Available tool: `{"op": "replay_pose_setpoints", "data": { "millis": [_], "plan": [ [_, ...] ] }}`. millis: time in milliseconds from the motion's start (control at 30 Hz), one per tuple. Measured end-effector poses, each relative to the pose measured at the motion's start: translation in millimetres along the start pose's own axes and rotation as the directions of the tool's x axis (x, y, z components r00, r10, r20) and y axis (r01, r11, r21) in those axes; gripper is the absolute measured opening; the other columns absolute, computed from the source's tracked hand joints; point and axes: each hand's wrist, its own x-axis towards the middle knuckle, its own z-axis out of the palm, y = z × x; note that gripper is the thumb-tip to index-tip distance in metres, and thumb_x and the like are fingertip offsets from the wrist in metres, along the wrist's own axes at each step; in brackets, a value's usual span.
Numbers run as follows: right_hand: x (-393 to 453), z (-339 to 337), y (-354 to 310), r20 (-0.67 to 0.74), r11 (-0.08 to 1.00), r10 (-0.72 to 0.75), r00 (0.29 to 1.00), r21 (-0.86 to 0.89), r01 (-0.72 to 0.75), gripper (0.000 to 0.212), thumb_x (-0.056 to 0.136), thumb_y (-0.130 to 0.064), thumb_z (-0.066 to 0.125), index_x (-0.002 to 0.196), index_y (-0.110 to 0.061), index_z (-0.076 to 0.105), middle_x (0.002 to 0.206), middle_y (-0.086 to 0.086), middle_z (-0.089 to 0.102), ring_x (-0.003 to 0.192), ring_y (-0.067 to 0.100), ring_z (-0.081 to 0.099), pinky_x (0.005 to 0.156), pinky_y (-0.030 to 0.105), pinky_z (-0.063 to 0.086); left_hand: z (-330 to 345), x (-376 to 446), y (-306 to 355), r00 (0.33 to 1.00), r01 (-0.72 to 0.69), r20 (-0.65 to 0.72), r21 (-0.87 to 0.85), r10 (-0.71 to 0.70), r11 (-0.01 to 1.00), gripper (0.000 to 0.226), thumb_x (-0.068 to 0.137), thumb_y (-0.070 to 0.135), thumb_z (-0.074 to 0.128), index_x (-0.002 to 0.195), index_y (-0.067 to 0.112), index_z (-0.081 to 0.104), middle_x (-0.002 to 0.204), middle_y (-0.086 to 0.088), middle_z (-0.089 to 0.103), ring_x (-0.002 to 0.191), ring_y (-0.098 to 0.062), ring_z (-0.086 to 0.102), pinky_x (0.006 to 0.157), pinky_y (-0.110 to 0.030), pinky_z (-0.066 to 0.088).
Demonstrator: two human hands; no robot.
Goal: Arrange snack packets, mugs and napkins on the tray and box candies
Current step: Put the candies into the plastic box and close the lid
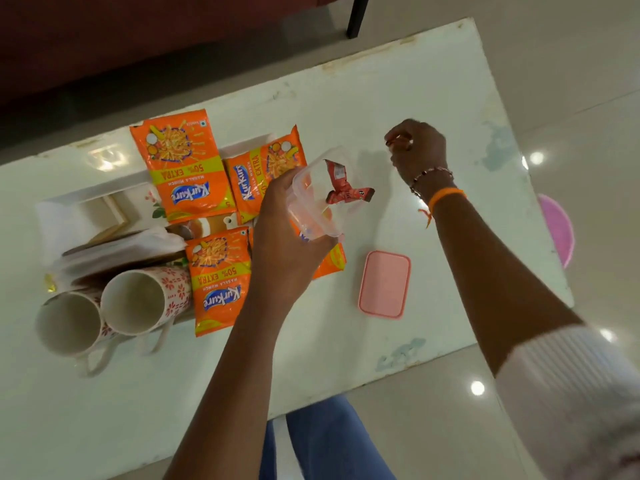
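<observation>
The left hand [287, 237] has its grip clamped on a clear plastic box [313, 199] (tilted, mouth rightward) with red-wrapped candies [341, 187] at its opening; the right hand's [415, 150] fingertips are pinched together.

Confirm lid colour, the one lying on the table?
Pale pink lid, plain, no pattern; head view.

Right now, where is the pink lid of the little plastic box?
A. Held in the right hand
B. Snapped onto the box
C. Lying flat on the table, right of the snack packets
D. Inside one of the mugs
C. The pink lid lies flat on the white table, apart from the clear box, which the left hand holds open above the snack packets.
</observation>
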Motion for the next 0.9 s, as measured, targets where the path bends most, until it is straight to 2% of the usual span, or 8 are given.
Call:
{"op": "replay_pose_setpoints", "data": {
  "millis": [100, 200, 267, 333, 433, 567, 700, 900],
  "plan": [
    [-64, -4, -32, -0.127, 0.939, -0.037, 0.991, 0.336, 0.078, 0.018, 0.082, -0.002, 0.053, 0.091, -0.008, 0.068, 0.086, 0.001, 0.068, 0.068, 0.0, 0.058, 0.07, 0.018, 0.051, -1, -7, -1, 1.0, 0.009, -0.004, -0.015, -0.009, 1.0, 0.08, 0.065, 0.01, 0.082, 0.134, 0.016, 0.041, 0.135, 0.001, 0.051, 0.121, -0.007, 0.046, 0.099, -0.023, 0.046],
    [-120, -4, -58, -0.029, 0.925, -0.156, 0.987, 0.347, 0.156, 0.016, 0.079, -0.011, 0.064, 0.094, -0.015, 0.069, 0.087, -0.012, 0.067, 0.068, -0.016, 0.053, 0.064, -0.001, 0.039, -3, -15, -3, 1.0, 0.007, 0.01, -0.051, -0.007, 0.999, 0.078, 0.067, 0.007, 0.081, 0.133, 0.013, 0.041, 0.133, 0.0, 0.051, 0.118, -0.004, 0.049, 0.096, -0.027, 0.049],
    [-139, -4, -58, -0.033, 0.933, -0.145, 0.989, 0.329, 0.148, 0.018, 0.079, -0.02, 0.067, 0.097, -0.018, 0.068, 0.089, -0.018, 0.064, 0.075, -0.019, 0.054, 0.068, -0.003, 0.038, -4, -20, -7, 1.0, 0.002, 0.011, -0.071, -0.002, 0.997, 0.074, 0.067, 0.006, 0.081, 0.13, 0.014, 0.043, 0.127, 0.003, 0.053, 0.109, 0.009, 0.051, 0.085, -0.014, 0.051],
    [-151, -3, -41, -0.146, 0.94, -0.044, 0.988, 0.328, 0.09, 0.014, 0.083, -0.019, 0.062, 0.096, -0.019, 0.066, 0.089, -0.017, 0.062, 0.084, -0.005, 0.059, 0.071, 0.004, 0.039, -7, -27, -14, 1.0, 0.011, -0.001, -0.07, -0.011, 0.997, 0.073, 0.065, 0.008, 0.082, 0.127, 0.017, 0.045, 0.125, 0.005, 0.054, 0.108, 0.011, 0.051, 0.083, -0.011, 0.049],
    [-164, 10, 2, -0.253, 0.958, 0.185, 0.95, 0.26, -0.117, 0.021, 0.082, -0.013, 0.057, 0.103, -0.014, 0.062, 0.103, -0.002, 0.065, 0.098, 0.028, 0.056, 0.08, 0.025, 0.04, -14, -40, -24, 0.999, 0.034, -0.001, -0.061, -0.034, 0.998, 0.081, 0.061, 0.009, 0.084, 0.13, 0.015, 0.043, 0.132, 0.0, 0.052, 0.122, -0.009, 0.049, 0.1, -0.035, 0.048],
    [-184, 56, 37, -0.019, 0.888, 0.445, 0.895, -0.122, -0.444, 0.084, 0.071, -0.037, 0.072, 0.138, -0.009, 0.029, 0.145, 0.014, 0.033, 0.128, 0.036, 0.034, 0.102, 0.041, 0.034, -26, -63, -37, 0.999, 0.029, -0.025, 0.009, -0.028, 1.0, 0.08, 0.061, 0.017, 0.085, 0.128, 0.023, 0.043, 0.124, 0.015, 0.05, 0.116, 0.0, 0.047, 0.101, -0.034, 0.048],
    [-199, 80, 40, -0.021, 0.904, 0.369, 0.929, -0.224, -0.365, 0.093, 0.065, -0.034, 0.074, 0.14, -0.015, 0.023, 0.144, 0.014, 0.029, 0.123, 0.04, 0.035, 0.094, 0.05, 0.043, -42, -83, -49, 0.997, 0.078, -0.009, -0.001, -0.078, 0.997, 0.08, 0.062, 0.02, 0.085, 0.128, 0.028, 0.041, 0.122, 0.021, 0.047, 0.118, -0.001, 0.045, 0.103, -0.034, 0.045],
    [-218, 44, 24, -0.071, 0.864, 0.381, 0.922, 0.382, -0.328, 0.079, 0.065, -0.029, 0.073, 0.133, -0.03, 0.034, 0.128, 0.019, 0.034, 0.108, 0.033, 0.045, 0.093, 0.023, 0.043, -67, -106, -53, 0.993, 0.119, 0.042, -0.206, -0.113, 0.971, 0.083, 0.064, 0.013, 0.082, 0.132, 0.022, 0.036, 0.138, 0.003, 0.048, 0.126, -0.01, 0.049, 0.101, -0.038, 0.048]
  ]
}}
